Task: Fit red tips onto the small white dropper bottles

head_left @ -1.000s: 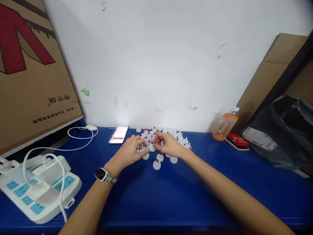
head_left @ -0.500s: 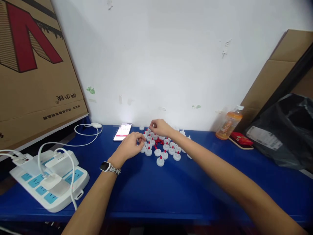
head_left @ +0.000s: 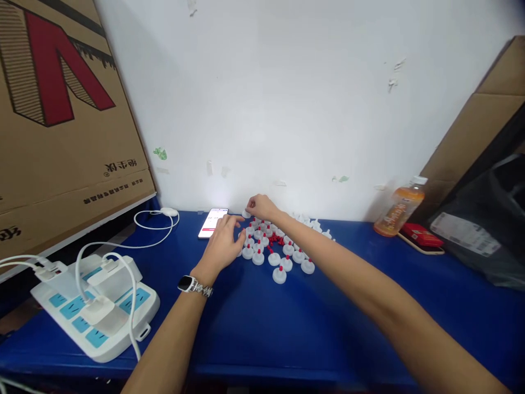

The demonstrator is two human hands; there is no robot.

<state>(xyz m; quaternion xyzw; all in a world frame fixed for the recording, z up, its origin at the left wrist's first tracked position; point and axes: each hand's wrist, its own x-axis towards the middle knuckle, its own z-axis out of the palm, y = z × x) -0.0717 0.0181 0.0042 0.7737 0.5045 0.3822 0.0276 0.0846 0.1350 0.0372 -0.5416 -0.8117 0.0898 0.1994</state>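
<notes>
Against the wall side of the table, my right hand (head_left: pixel 261 208) is closed in a pinch at the top of a white plastic nozzle cap (head_left: pixel 245 214). My left hand (head_left: pixel 223 241), wearing a watch, has thumb and index finger apart beside the left edge of the cap cluster, and nothing shows between them. Several round white caps with red tips (head_left: pixel 279 275) stand upright in that cluster. Small loose red tips (head_left: pixel 275 238) lie in a heap among them. White caps without red tips (head_left: pixel 315 225) sit partly behind my right forearm.
A lit phone (head_left: pixel 211 223) lies left of my left hand. The white power strip (head_left: pixel 98 312) with cables fills the left of the blue table (head_left: pixel 262 328). At right are an orange drink bottle (head_left: pixel 400 210), a red box (head_left: pixel 422 234) on another phone, and a black bag (head_left: pixel 484 219).
My right hand has moved left and back to the lone cap by the wall. The thumb and index finger of my left hand have spread apart. The whole view has shifted slightly.
</notes>
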